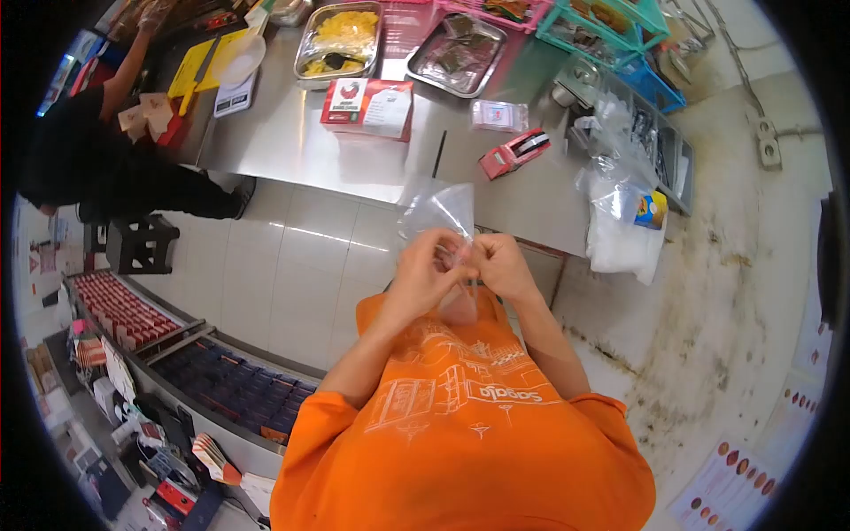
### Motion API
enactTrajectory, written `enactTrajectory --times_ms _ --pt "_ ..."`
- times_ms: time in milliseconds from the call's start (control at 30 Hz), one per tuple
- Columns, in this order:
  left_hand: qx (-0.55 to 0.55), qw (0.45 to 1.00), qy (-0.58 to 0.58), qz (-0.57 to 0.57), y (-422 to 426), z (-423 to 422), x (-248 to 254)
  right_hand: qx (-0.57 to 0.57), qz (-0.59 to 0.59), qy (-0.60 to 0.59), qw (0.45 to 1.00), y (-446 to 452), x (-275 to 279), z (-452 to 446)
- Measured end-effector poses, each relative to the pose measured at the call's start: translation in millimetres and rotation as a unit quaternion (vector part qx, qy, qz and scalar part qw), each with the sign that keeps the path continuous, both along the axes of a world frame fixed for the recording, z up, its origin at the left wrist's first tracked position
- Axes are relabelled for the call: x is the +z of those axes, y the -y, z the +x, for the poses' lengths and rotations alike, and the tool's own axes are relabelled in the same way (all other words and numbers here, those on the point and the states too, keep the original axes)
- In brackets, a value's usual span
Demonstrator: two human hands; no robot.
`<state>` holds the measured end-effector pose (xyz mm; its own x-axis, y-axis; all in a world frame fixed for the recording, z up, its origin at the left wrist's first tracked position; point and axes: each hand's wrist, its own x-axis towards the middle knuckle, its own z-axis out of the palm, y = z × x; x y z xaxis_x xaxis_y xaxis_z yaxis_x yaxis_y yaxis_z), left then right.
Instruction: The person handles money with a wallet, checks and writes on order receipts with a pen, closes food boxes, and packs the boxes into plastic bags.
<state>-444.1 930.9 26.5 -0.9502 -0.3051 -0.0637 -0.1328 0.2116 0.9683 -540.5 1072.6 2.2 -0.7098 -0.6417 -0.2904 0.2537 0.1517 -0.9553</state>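
Observation:
In front of my orange shirt, both hands grip a clear plastic bag (450, 211). My left hand (423, 276) is closed round its gathered middle, with the fingers curled in. Pressed against it from the other side, my right hand (500, 265) is closed on the same plastic in a pinch. The top of the bag flares out above the hands, and a lower part hangs below them by my shirt. Whether anything lies inside it, I cannot make out. Just beyond, a red tape dispenser (515, 154) and a red and white box (367, 108) stand on the steel table (288, 146).
Metal trays of yellow food (312, 69) and dark pieces (456, 55) stand at the back. Plastic bags (620, 239) drape over the table's right end. At the left, another person (97, 164) works by a scale (234, 96) and a knife (202, 73). A black stool (142, 243) stands behind.

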Motion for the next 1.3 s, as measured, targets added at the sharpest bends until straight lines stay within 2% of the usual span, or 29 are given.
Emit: enactTrajectory --times_ms 33,100,133,233,300,433,500,567,600,633,667,700,733,767,800,833,867,900,933,1033,1100,1133,1200,1233,1300 --pt "-0.001 1.000 0.018 0.008 -0.8 1.3 1.2 -0.027 0.004 -0.019 0.999 8.9 4.7 3.7" --pt "-0.009 0.998 0.050 0.026 1.0 2.5 1.7 -0.026 -0.048 0.045 0.998 8.5 0.5 6.8" --pt "-0.001 0.995 0.040 0.088 2.3 6.0 -2.0 -0.022 -0.069 0.078 0.994 5.8 -0.5 9.6" --pt "0.020 0.969 0.010 0.247 11.7 17.8 -21.6 0.041 -0.006 0.066 0.997 11.5 6.5 16.2" --pt "0.034 0.944 0.003 0.327 13.2 28.5 -33.7 0.105 0.046 -0.001 0.993 14.9 8.7 13.4" --pt "0.118 0.860 -0.034 0.495 19.1 43.2 -50.1 0.178 0.107 -0.068 0.976 14.0 -3.2 5.7" --pt "0.156 0.803 -0.081 0.570 40.0 52.3 -54.4 0.164 0.127 -0.103 0.973 9.6 -9.3 -0.6" --pt "0.124 0.800 -0.057 0.585 56.1 66.1 -63.1 0.137 0.050 -0.204 0.968 13.1 -14.6 -5.0" --pt "0.107 0.798 -0.042 0.592 61.2 71.4 -65.5 0.059 0.005 -0.077 0.995 14.5 -25.8 -5.4" --pt "0.104 0.894 -0.032 0.435 61.9 71.5 -64.5 -0.020 -0.037 0.056 0.998 15.6 -42.1 -6.2" --pt "0.101 0.959 -0.015 0.265 59.8 68.6 -63.3 -0.098 -0.074 0.191 0.974 19.7 -50.2 -8.5" --pt "0.097 0.991 0.008 0.089 60.1 66.5 -63.6 -0.047 -0.121 0.247 0.960 24.9 -37.5 -7.9" --pt "0.212 0.975 0.056 0.030 69.1 62.6 -95.9 0.002 -0.165 0.302 0.939 28.8 -14.0 -2.4" --pt "0.257 0.963 0.063 0.045 78.7 59.1 -108.3 0.050 -0.208 0.356 0.910 32.9 -1.3 3.4" --pt "0.298 0.950 0.069 0.058 91.1 54.2 -113.1 0.089 -0.140 0.354 0.920 34.6 -3.2 10.1" --pt "0.337 0.936 0.076 0.073 101.2 51.3 -118.1 0.124 -0.088 0.206 0.967 33.1 -14.1 16.7" --pt "0.336 0.935 0.070 0.088 106.9 49.7 -118.7 0.156 -0.032 0.052 0.986 38.0 -14.6 24.8" --pt "0.338 0.933 0.063 0.103 111.7 47.9 -120.0 0.185 0.025 -0.104 0.977 43.8 -12.4 26.3" --pt "0.339 0.931 0.059 0.120 113.6 49.5 -122.4 0.169 0.140 -0.221 0.950 38.2 -0.2 12.2" --pt "0.432 0.872 0.085 0.213 124.5 52.1 -125.2 0.011 0.158 -0.227 0.961 23.6 -10.3 -24.1" --pt "0.441 0.893 0.079 0.032 141.9 77.5 -120.3 -0.081 0.188 -0.234 0.950 6.1 -13.9 -43.6" --pt "0.441 0.893 0.072 -0.059 149.6 83.7 -114.7 -0.089 0.167 -0.220 0.957 1.1 -17.4 -48.4" --pt "0.389 0.905 0.117 -0.127 148.7 81.7 -100.3 -0.104 0.131 -0.186 0.968 -11.8 -27.3 -49.9" --pt "0.362 0.908 0.137 -0.163 148.6 80.9 -87.9 -0.103 0.181 -0.274 0.939 -10.1 -31.7 -53.5" --pt "0.291 0.917 0.101 -0.251 130.5 66.4 -56.8 -0.101 0.279 -0.435 0.850 -7.1 -37.9 -56.8"
